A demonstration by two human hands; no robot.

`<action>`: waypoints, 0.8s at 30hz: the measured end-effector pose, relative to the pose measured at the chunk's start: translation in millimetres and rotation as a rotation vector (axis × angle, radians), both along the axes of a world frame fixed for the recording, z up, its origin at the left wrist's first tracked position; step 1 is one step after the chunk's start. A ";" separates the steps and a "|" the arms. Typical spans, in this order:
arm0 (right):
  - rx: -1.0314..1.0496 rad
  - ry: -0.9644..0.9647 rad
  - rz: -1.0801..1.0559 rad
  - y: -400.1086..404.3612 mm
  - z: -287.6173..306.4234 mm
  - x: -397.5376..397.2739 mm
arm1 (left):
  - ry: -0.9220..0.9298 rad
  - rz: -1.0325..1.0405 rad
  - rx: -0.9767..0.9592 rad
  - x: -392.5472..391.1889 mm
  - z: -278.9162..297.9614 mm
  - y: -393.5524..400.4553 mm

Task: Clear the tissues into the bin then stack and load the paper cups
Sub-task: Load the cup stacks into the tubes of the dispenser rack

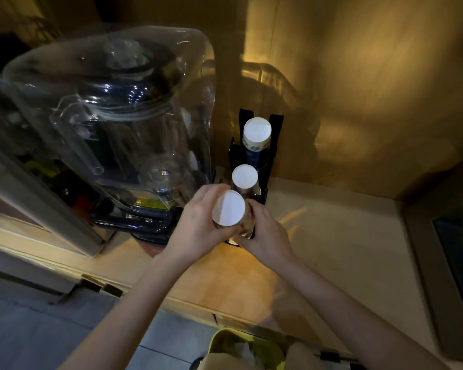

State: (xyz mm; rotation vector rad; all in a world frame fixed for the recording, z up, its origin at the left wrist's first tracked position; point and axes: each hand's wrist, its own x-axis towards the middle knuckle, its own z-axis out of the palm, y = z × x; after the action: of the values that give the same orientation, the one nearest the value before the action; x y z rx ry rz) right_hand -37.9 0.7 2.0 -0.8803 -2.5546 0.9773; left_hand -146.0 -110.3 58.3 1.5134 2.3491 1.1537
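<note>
Centrally, my left hand [195, 228] and right hand [262, 231] both clasp an inverted paper cup stack [229, 209] over the black cup holder [251, 156]; light, crushable, so I'd grip its sides gently.

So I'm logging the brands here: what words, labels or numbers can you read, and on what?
None can be read.
Rear cup stack: a blue printed band, too blurred to tell whether it is lettering.
Blender: yellow-green patches at its base, too blurred to read.
Cup stack in the hands: no print shows.
</note>
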 end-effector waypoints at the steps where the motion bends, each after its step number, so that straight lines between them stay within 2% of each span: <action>1: 0.019 -0.032 0.006 0.7 -1.9 0.3 | -0.002 -0.001 -0.011 1.1 -5.9 0.8; 4: 0.052 -0.092 0.012 2.8 -3.6 1.5 | -0.027 0.016 -0.041 3.9 -22.1 5.4; 10: 0.047 -0.083 0.027 8.2 -2.2 1.9 | -0.059 0.026 -0.144 6.8 -46.2 19.7; 15: -0.046 -0.006 0.024 11.2 -4.7 -0.5 | -0.055 0.025 -0.253 8.3 -61.3 35.3; 21: -0.066 -0.004 0.019 11.7 -6.6 -2.6 | 0.006 0.057 -0.396 9.5 -60.1 41.9; 24: -0.179 -0.014 -0.018 18.6 5.6 -1.9 | 0.026 0.056 -0.480 8.8 -52.1 44.1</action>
State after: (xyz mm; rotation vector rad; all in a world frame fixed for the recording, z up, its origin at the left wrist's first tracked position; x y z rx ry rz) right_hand -39.8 19.4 7.6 -0.9576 -2.4954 1.2140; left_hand -137.2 -66.2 6.2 1.3013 2.4580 0.5175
